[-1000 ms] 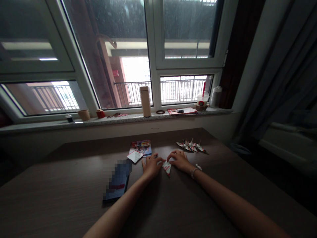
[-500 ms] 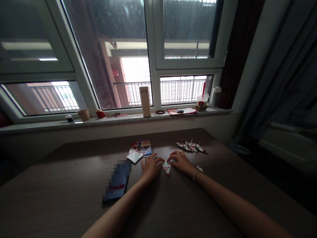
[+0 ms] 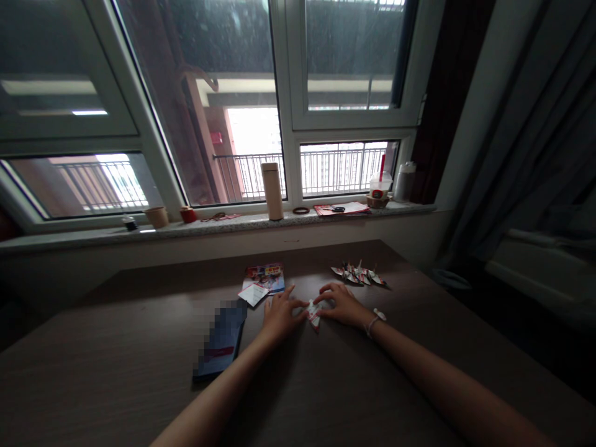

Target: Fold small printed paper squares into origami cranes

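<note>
A small folded piece of paper (image 3: 313, 315), white with red markings, lies on the brown table (image 3: 321, 385) with its narrow point towards me. My left hand (image 3: 283, 315) holds its left edge with thumb and fingertips. From the other side, my right hand (image 3: 342, 304) grips the right edge, fingers bent over it. Several folded paper pieces (image 3: 358, 273) with pointed tips sit in a row beyond my right hand. Past my left hand, a white paper square (image 3: 254, 294) rests partly on a colourful printed sheet (image 3: 272, 279).
Left of my left forearm lies a dark phone-like device (image 3: 223, 347), partly blurred out. On the windowsill (image 3: 223, 225) stand a beige flask (image 3: 272, 192), a paper cup (image 3: 157, 216), a drink cup with red straw (image 3: 379, 186) and scissors (image 3: 339, 210) on red-and-white papers.
Both hands have shifted slightly at the paper's edges. The folded paper looks narrower now, its sides drawn in. Everything else on the table stays in place.
</note>
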{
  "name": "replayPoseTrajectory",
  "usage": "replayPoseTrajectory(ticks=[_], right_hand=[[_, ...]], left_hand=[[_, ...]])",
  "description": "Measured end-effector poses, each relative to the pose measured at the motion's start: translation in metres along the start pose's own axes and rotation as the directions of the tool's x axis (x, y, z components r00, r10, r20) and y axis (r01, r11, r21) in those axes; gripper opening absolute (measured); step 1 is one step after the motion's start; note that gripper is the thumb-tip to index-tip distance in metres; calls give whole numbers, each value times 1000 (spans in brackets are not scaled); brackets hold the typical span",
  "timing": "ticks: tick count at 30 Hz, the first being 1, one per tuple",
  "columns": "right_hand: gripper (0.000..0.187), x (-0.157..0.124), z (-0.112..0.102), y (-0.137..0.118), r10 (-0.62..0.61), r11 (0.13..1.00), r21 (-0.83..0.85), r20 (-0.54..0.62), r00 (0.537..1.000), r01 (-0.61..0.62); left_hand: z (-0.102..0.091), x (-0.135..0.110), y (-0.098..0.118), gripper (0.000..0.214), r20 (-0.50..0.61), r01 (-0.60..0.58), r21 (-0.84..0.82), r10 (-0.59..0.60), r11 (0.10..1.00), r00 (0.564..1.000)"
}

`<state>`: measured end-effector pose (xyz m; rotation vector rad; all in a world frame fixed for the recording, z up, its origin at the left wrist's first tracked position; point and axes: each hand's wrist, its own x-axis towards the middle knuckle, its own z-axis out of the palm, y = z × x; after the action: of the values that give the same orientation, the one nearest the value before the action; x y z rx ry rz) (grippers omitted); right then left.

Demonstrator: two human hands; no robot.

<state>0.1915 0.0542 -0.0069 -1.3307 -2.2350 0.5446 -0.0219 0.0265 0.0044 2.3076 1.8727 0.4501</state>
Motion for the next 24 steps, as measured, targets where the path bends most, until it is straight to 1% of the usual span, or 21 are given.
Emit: replayPoseTrajectory(ticks=[4, 12, 19, 24], right_hand=[[40, 0, -1, 1, -11, 1000, 2, 19, 1000, 11], [44, -2, -4, -2, -5, 1000, -3, 44, 999, 5], [42, -1, -4, -2, 1, 1000, -17, 56, 998, 0], [44, -2, -4, -1, -5, 1000, -19, 63, 998, 6]], left_hand=[[-3, -1, 1, 31, 11, -5, 11, 5, 1000, 1000], [-1, -7, -2, 52, 29, -15, -15, 16, 1000, 999], [-7, -12, 4, 67, 122, -14, 5, 14, 1000, 992], [-9, -13, 5, 75, 163, -14, 2, 13, 1000, 987]])
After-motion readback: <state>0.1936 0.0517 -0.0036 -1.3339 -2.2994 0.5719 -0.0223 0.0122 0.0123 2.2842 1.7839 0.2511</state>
